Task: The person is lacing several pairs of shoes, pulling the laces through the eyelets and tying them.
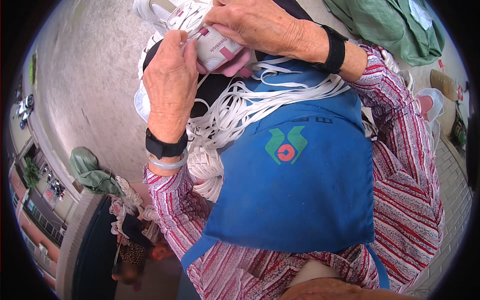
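Above the blue cloth apron (295, 200), your left hand (170, 80) and right hand (255, 25) both clamp the white-and-pink sports shoe (212, 47), beside loose white flat laces (240, 107).

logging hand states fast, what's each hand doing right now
Left hand: closed on the small white and pink sneaker.
Right hand: closed on the same sneaker from above.

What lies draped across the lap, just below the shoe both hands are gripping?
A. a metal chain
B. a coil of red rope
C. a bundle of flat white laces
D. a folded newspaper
C: under the white and pink shoe held between the left hand and right hand, a bundle of flat white laces spills over the blue apron.
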Demonstrator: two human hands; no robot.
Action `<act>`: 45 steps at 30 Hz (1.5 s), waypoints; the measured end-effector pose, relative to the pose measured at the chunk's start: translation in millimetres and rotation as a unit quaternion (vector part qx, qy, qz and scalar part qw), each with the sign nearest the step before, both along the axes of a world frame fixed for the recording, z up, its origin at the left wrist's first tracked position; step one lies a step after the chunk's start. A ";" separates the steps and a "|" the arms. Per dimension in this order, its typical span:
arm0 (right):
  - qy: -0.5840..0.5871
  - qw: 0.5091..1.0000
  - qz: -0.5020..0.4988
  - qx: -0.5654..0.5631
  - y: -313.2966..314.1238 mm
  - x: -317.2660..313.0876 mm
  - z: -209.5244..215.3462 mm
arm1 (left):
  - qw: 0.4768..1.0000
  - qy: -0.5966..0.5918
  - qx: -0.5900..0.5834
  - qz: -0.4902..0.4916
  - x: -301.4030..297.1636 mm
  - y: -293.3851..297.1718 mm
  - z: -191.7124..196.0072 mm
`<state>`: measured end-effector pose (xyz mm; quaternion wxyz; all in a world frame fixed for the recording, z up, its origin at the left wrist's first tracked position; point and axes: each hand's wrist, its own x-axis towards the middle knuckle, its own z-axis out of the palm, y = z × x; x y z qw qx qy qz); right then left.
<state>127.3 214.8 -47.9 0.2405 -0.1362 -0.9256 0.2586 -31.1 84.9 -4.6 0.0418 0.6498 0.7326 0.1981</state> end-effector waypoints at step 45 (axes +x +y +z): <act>-0.052 0.987 0.137 0.067 18.5 11.6 32.0 | 0.990 0.004 0.140 0.018 26.7 2.3 -28.4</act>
